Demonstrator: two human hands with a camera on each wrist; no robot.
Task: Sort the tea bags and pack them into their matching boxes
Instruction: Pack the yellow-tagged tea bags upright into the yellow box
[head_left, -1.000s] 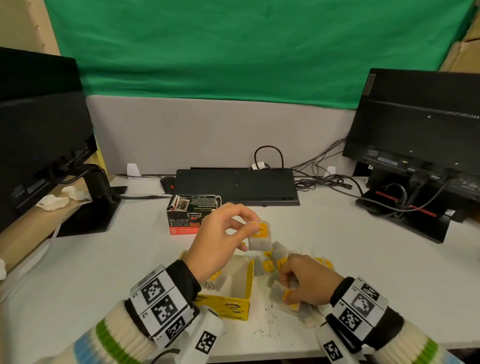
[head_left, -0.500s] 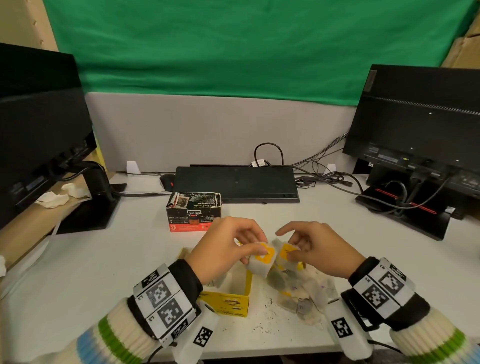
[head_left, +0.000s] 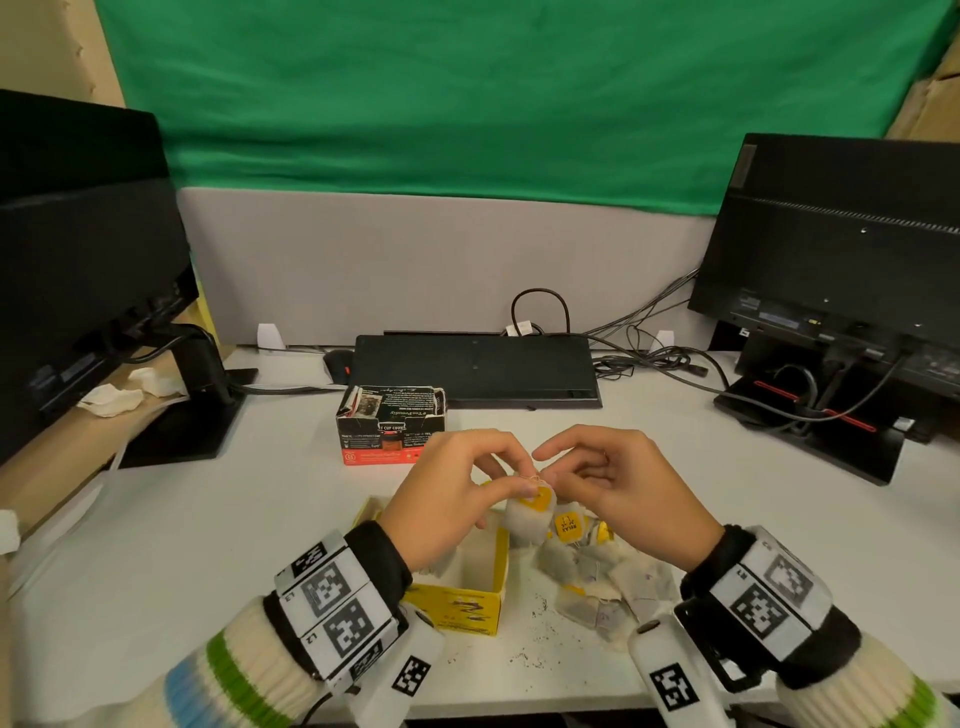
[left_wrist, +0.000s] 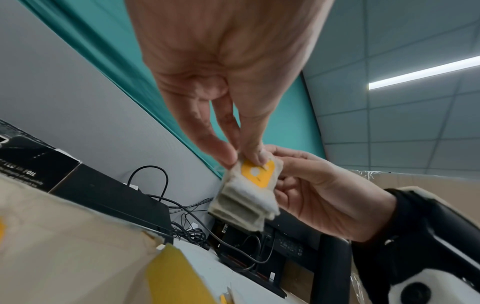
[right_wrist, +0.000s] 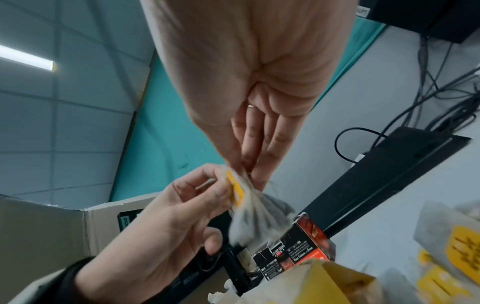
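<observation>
Over the right rim of the open yellow box (head_left: 464, 603), my left hand (head_left: 519, 484) pinches a small stack of yellow-tagged tea bags (head_left: 529, 514). The left wrist view shows thumb and forefinger of that left hand (left_wrist: 241, 159) clamped on the top of the tea bag stack (left_wrist: 246, 191). My right hand (head_left: 549, 472) meets it from the right. In the right wrist view the right hand (right_wrist: 246, 172) pinches the top edge of the same tea bags (right_wrist: 250, 211). A loose pile of tea bags (head_left: 597, 577) lies right of the yellow box. A black and red box (head_left: 390, 423) stands open behind.
A black keyboard (head_left: 475, 366) lies behind the boxes, with tangled cables (head_left: 654, 358) to its right. Monitors stand at the left (head_left: 88, 249) and right (head_left: 841, 249) of the white desk (head_left: 208, 519). Spilled tea crumbs (head_left: 540, 618) dot the desk near its front edge.
My right hand rose from the pile with a tea bag and came to the left hand. Both hands now pinch the bags together; the left hand dropped slightly toward the yellow box.
</observation>
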